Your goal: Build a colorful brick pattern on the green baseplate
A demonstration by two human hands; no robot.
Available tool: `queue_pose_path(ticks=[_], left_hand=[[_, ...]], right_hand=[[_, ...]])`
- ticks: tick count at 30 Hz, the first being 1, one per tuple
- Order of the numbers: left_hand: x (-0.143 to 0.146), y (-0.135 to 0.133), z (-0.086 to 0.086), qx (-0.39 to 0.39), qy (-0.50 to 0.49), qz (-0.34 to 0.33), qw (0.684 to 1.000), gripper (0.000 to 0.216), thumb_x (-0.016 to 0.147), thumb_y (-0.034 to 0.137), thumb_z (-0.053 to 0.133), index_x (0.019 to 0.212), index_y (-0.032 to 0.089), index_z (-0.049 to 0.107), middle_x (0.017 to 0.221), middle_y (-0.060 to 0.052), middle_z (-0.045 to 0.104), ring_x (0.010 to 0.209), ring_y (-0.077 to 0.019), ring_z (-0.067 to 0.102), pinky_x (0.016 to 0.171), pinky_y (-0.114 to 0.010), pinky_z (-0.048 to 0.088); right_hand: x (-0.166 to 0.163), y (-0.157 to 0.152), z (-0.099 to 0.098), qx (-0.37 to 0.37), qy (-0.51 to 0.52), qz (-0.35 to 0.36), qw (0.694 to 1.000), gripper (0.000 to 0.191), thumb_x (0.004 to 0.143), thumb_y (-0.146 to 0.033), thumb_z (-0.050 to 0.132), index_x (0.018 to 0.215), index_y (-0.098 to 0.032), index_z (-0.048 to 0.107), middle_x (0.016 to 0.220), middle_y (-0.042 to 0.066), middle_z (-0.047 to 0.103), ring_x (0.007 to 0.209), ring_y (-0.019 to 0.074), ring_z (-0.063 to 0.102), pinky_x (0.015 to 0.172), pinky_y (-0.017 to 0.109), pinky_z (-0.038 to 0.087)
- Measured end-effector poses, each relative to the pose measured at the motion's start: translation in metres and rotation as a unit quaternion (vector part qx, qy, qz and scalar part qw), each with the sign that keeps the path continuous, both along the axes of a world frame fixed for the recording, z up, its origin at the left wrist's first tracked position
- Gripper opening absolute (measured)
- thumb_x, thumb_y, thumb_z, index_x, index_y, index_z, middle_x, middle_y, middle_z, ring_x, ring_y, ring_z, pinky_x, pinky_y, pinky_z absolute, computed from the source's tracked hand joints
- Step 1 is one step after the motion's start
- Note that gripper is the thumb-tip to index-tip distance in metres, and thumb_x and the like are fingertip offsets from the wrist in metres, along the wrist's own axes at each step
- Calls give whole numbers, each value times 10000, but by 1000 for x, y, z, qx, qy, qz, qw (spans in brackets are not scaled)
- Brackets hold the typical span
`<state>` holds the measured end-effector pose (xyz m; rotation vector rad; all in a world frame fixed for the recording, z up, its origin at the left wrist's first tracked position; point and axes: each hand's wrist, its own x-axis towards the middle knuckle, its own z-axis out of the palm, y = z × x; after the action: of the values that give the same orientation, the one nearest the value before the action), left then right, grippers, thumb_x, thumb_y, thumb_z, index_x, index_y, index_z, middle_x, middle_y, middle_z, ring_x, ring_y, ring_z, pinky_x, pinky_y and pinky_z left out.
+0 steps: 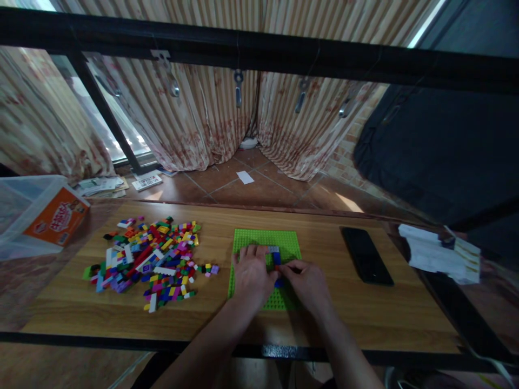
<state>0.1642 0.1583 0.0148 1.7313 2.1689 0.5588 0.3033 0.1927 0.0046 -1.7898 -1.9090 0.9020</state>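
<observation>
A green studded baseplate lies on the table in front of me. Blue bricks stand on it in a short row, with a grey brick at the far end. My left hand rests over the left half of the plate, fingers apart, thumb close to the blue bricks; its palm hides part of the plate. From the right, my right hand pinches a small red brick against the blue row. Whether the red brick is seated cannot be seen.
A pile of loose coloured bricks spreads over the left of the wooden table. On the right lies a black phone, with papers beyond it. A clear plastic box stands at the far left. A dark bar crosses above.
</observation>
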Motion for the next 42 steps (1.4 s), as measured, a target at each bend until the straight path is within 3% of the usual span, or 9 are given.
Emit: queue_pose_path(ticks=[5, 11, 23, 30, 35, 39, 42], left_hand=[[-2, 5, 4, -26, 13, 23, 999, 487, 662, 361, 751, 1089, 215, 567, 1163, -103, 584, 1112, -327, 504, 927, -469, 375], [-6, 9, 6, -35, 7, 40, 999, 500, 649, 396, 745, 1054, 191, 536, 1136, -127, 565, 1091, -344, 506, 881, -462, 391], [-4, 12, 10, -49, -22, 49, 997, 543, 591, 362, 784, 1053, 189, 556, 1151, -134, 568, 1099, -357, 509, 892, -507, 397], [-10, 9, 1, -13, -46, 43, 998, 567, 577, 483, 797, 1026, 220, 570, 1122, -102, 585, 1053, -332, 526, 896, -520, 400], [-10, -3, -2, 20, -59, 28, 998, 609, 596, 468, 803, 1102, 209, 585, 1176, -118, 575, 1096, -340, 512, 925, -520, 408], [-14, -10, 0, 95, -156, 26, 983, 507, 700, 429, 744, 1134, 219, 585, 1242, -108, 558, 1151, -306, 515, 987, -488, 418], [-30, -8, 8, 167, -261, 45, 950, 297, 822, 309, 618, 1098, 203, 593, 1159, -87, 598, 999, -211, 593, 906, -370, 489]], right_hand=[[-1, 2, -1, -9, 8, 1, 1000, 236, 793, -402, 601, 689, -259, 757, 692, 25, 728, 672, 196, 665, 617, 292, 451], [-4, 1, -2, 31, -18, -2, 999, 257, 798, -400, 592, 637, -261, 736, 645, 21, 717, 595, 181, 647, 524, 273, 403], [-1, 6, -6, -3, -14, 13, 1000, 261, 795, -412, 591, 637, -254, 725, 646, 24, 715, 608, 200, 656, 539, 289, 411], [4, 5, -11, 16, -1, 41, 999, 292, 800, -439, 572, 644, -257, 739, 612, 19, 714, 620, 208, 670, 554, 291, 433], [12, 8, -11, 2, -15, 36, 999, 308, 764, -515, 610, 703, -254, 762, 665, 27, 737, 650, 232, 683, 558, 299, 445], [8, 5, -1, 52, 1, -25, 998, 350, 781, -515, 591, 723, -208, 749, 665, 57, 730, 628, 253, 675, 549, 316, 450], [-7, -4, 9, 98, 36, -73, 992, 375, 818, -516, 562, 794, -187, 739, 714, 68, 736, 672, 263, 681, 573, 321, 465]])
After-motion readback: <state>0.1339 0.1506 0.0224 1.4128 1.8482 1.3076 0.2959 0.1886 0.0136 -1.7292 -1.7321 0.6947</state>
